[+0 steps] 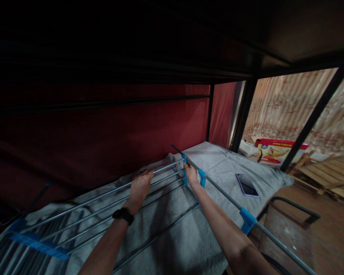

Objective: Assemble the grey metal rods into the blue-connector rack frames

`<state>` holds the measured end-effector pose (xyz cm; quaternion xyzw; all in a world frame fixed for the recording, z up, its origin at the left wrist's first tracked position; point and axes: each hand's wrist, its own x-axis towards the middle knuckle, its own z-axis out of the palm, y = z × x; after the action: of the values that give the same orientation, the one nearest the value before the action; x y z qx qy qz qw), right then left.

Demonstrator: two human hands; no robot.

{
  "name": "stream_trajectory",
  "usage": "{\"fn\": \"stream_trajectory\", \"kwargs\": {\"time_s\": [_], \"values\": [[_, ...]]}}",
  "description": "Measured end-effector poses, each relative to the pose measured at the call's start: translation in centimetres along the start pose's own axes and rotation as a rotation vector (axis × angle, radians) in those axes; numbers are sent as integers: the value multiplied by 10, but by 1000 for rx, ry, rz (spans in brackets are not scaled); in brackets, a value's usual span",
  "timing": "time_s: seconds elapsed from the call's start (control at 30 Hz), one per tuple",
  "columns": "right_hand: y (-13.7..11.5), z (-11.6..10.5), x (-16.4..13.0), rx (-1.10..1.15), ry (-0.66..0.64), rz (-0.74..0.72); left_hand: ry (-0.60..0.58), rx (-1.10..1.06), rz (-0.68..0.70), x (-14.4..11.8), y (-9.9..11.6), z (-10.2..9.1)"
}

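A rack of thin metal tubes [103, 196] with blue plastic joints lies across a grey blanket. My left hand [141, 186], with a dark band on the wrist, is closed around the rack's farthest tube. My right hand [190, 172] grips the blue connector [185, 173] where the tubes meet a long side pole [222, 191]. More blue connectors sit along that pole, one of them a blue bracket [248, 220] nearer me. At the lower left, a ribbed blue end piece [40, 244] joins the tubes' other ends, above several more loose-looking tubes.
A phone [247, 185] lies on the grey blanket [218, 160] to the right. Black metal frame posts [243, 114] and a dark panel overhead enclose the space. Beyond stand a red box [278, 151], a slatted wooden piece [329, 173] and a cart-like object [286, 233] with a black handle.
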<state>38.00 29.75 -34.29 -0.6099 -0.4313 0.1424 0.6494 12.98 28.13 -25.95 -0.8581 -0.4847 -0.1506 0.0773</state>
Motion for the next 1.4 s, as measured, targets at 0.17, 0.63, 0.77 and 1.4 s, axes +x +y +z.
{"fn": "stream_trajectory", "kwargs": {"time_s": [0.17,0.63,0.77,1.4], "values": [[0,1,-1,0,18,35,0,-4,10,-2,-1,1],[0,-1,-2,-31,6,46,2,-50,23,-3,-1,0],[2,0,-2,-44,5,43,-13,-53,28,-3,-2,0],[9,-1,-4,-120,13,-3,2,-10,19,-4,2,2]]}}
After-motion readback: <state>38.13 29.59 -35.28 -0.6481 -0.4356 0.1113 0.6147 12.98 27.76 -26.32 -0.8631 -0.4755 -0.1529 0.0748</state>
